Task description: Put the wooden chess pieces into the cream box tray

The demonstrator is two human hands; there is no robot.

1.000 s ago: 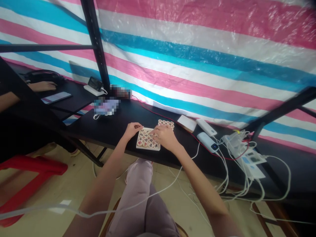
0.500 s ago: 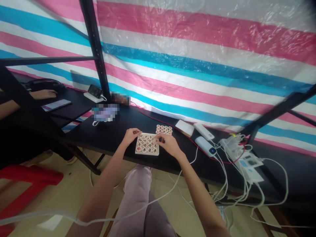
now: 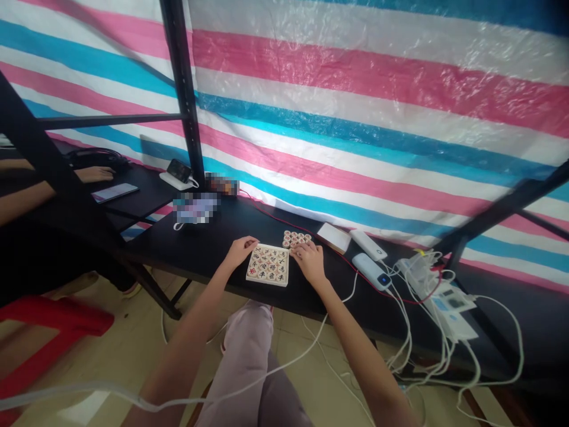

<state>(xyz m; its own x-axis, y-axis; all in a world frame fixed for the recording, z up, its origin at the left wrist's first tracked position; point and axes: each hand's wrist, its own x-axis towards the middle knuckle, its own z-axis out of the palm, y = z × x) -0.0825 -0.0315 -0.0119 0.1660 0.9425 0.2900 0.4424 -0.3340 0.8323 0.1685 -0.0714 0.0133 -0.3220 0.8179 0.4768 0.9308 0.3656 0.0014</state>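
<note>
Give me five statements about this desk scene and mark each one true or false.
1. The left hand is at the far left corner of the tray. True.
2. The right hand is at the tray's left side. False: it is at the right side.
3. A separate group of discs lies beyond the tray. True.
4. Every disc in the tray has a black character. False: the near-left disc has a red one.
5. A striped sheet hangs behind the desk. True.
</note>
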